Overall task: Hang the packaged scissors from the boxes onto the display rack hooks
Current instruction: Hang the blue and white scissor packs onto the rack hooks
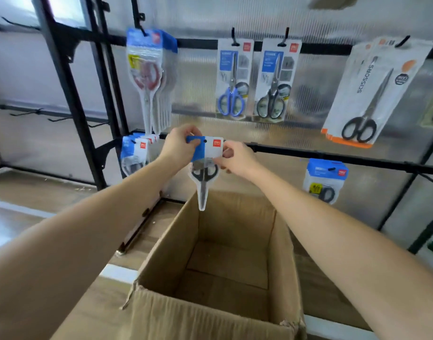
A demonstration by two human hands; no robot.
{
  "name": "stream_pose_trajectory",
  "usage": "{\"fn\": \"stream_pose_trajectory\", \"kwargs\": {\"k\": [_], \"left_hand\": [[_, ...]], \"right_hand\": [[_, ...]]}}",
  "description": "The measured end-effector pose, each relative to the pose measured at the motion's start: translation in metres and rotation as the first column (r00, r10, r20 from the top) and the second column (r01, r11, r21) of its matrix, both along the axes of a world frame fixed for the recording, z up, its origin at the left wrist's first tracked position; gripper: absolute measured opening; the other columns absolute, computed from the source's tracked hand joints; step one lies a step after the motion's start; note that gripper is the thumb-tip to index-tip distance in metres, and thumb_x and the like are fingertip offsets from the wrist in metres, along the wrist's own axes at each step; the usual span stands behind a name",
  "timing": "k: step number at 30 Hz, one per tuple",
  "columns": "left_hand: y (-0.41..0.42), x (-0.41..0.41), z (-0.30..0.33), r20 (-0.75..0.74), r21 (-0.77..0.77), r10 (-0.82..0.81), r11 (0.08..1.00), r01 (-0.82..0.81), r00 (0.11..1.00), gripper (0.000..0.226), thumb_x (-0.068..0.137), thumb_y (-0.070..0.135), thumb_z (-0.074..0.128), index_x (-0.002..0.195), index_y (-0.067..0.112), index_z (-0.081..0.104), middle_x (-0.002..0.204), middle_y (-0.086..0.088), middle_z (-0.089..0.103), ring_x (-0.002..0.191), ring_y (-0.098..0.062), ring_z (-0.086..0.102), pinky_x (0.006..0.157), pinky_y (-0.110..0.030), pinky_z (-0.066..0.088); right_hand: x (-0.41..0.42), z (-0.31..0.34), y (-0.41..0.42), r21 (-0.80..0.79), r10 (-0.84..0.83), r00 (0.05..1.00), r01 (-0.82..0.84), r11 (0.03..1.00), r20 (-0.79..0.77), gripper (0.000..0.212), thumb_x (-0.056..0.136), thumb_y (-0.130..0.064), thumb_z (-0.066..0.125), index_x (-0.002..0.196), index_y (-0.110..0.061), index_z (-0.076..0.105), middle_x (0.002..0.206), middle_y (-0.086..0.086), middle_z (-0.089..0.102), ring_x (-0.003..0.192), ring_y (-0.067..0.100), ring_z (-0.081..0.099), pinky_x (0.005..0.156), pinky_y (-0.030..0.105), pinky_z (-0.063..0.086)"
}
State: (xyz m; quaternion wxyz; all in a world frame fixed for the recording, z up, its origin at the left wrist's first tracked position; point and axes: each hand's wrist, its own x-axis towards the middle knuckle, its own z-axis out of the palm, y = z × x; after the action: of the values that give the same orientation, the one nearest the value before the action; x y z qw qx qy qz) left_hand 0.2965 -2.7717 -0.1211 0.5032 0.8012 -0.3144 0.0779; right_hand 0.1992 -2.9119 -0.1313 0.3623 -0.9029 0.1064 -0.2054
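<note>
A packaged pair of black-handled scissors (204,173) with a blue and white header card hangs point down in front of the lower rack bar (333,157). My left hand (180,146) pinches the card's left top edge. My right hand (237,158) pinches its right side. The card's round hole sits at the height of the bar. Below my hands stands an open cardboard box (161,271), and its inside looks bare.
The black rack carries several hung packs: a red-handled stack (149,74), blue scissors (232,79), black scissors (275,79), a large white pack (375,92), and lower stacks at the left (137,153) and right (326,180). Bare hooks (26,112) stick out at far left.
</note>
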Motion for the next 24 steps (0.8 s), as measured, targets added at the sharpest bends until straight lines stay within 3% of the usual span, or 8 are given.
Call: {"fn": "stream_pose_trajectory", "kwargs": {"k": [2, 4, 9, 11, 15, 20, 24], "left_hand": [[0.025, 0.010, 0.004, 0.077, 0.030, 0.071, 0.997, -0.073, 0.995, 0.017, 0.094, 0.005, 0.056, 0.089, 0.020, 0.060, 0.084, -0.003, 0.058, 0.074, -0.018, 0.052, 0.054, -0.023, 0.036], [0.049, 0.020, 0.003, 0.055, 0.027, 0.126, 0.991, -0.128, 0.990, 0.018, 0.095, 0.004, 0.054, 0.091, 0.021, 0.060, 0.075, 0.001, 0.054, 0.066, -0.015, 0.050, 0.053, -0.025, 0.037], [0.097, 0.044, -0.013, -0.017, 0.065, 0.250, 0.967, -0.248, 0.968, 0.016, 0.098, 0.011, 0.052, 0.107, 0.019, 0.063, 0.077, 0.002, 0.056, 0.063, -0.016, 0.052, 0.054, -0.029, 0.042], [0.112, 0.051, -0.028, 0.003, 0.103, 0.287, 0.953, -0.286, 0.958, 0.021, 0.098, 0.010, 0.050, 0.116, 0.019, 0.057, 0.095, -0.005, 0.062, 0.074, -0.021, 0.057, 0.060, -0.030, 0.044], [0.141, 0.074, -0.055, 0.271, 0.292, 0.346, 0.859, -0.419, 0.898, 0.044, 0.096, 0.017, 0.053, 0.138, 0.017, 0.042, 0.130, -0.009, 0.051, 0.117, -0.030, 0.048, 0.092, -0.041, 0.041], [0.149, 0.096, -0.063, 0.372, 0.399, 0.315, 0.795, -0.457, 0.873, 0.056, 0.090, 0.017, 0.057, 0.142, 0.018, 0.037, 0.139, -0.003, 0.046, 0.128, -0.027, 0.039, 0.100, -0.039, 0.037], [0.149, 0.109, -0.068, 0.370, 0.472, 0.244, 0.781, -0.408, 0.896, 0.069, 0.085, 0.015, 0.061, 0.147, 0.018, 0.030, 0.151, -0.002, 0.034, 0.138, -0.025, 0.028, 0.105, -0.039, 0.035]], "right_hand": [[0.015, 0.000, 0.020, 0.010, 0.054, 0.998, -0.054, 0.999, 0.016, 0.019, 0.091, -0.023, 0.070, 0.109, -0.020, 0.065, 0.089, -0.006, 0.066, 0.087, 0.018, 0.065, 0.079, 0.040, 0.056], [0.033, -0.006, 0.042, 0.054, 0.055, 0.997, -0.058, 0.997, 0.057, 0.012, 0.093, -0.025, 0.068, 0.104, -0.020, 0.066, 0.089, -0.006, 0.066, 0.088, 0.017, 0.064, 0.079, 0.038, 0.053], [0.083, -0.032, 0.097, 0.162, 0.051, 0.994, -0.066, 0.985, 0.094, 0.005, 0.096, -0.029, 0.064, 0.099, -0.025, 0.063, 0.095, 0.002, 0.069, 0.091, 0.022, 0.066, 0.086, 0.043, 0.055], [0.100, -0.042, 0.115, 0.204, 0.018, 0.996, -0.035, 0.978, 0.085, 0.006, 0.096, -0.029, 0.063, 0.093, -0.024, 0.064, 0.093, 0.002, 0.069, 0.090, 0.023, 0.067, 0.087, 0.046, 0.056], [0.125, -0.053, 0.145, 0.220, -0.086, 0.991, 0.061, 0.974, 0.106, 0.015, 0.098, -0.026, 0.060, 0.094, -0.015, 0.068, 0.091, 0.001, 0.069, 0.088, 0.019, 0.062, 0.081, 0.036, 0.050], [0.158, -0.048, 0.163, 0.265, -0.206, 0.972, 0.171, 0.949, 0.110, 0.014, 0.098, -0.023, 0.059, 0.088, -0.013, 0.064, 0.083, 0.000, 0.064, 0.074, 0.016, 0.056, 0.061, 0.027, 0.040], [0.181, -0.049, 0.171, 0.315, -0.290, 0.952, 0.246, 0.917, 0.100, 0.014, 0.098, -0.022, 0.059, 0.088, -0.013, 0.063, 0.091, 0.003, 0.065, 0.074, 0.015, 0.053, 0.054, 0.021, 0.034]]}}
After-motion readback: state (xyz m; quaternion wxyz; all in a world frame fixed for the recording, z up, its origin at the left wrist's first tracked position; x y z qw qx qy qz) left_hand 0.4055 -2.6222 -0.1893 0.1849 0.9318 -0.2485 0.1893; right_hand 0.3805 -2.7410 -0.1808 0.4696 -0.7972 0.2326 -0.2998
